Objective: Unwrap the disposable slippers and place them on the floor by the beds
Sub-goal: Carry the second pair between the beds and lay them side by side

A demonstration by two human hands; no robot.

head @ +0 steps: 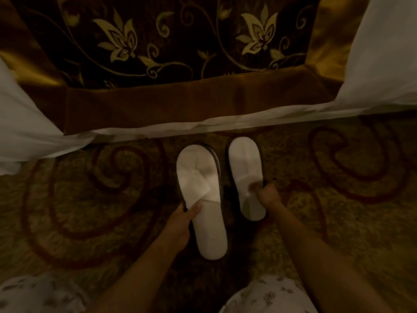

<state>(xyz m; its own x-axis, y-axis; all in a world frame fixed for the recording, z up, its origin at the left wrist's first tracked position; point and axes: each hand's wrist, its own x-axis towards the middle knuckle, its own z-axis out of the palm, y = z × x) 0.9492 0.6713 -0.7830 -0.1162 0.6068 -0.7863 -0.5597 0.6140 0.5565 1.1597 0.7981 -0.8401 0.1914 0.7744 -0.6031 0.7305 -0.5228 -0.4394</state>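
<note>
Two white disposable slippers with dark soles lie side by side on the patterned carpet, toes toward the bed. My left hand [184, 219] pinches the left slipper [199, 195] at its left edge, thumb on the folded upper. My right hand [267, 195] grips the right slipper [246, 168] at its right edge, fingers curled into the opening of the upper. The left slipper lies a little nearer to me than the right one. No wrapper is visible.
The bed [203, 102] stands just beyond the slippers, with a brown and gold floral runner and white sheets [383, 64] hanging at both sides. Swirl-patterned carpet [338, 177] spreads left and right. My knees in light patterned fabric [266, 297] are at the bottom edge.
</note>
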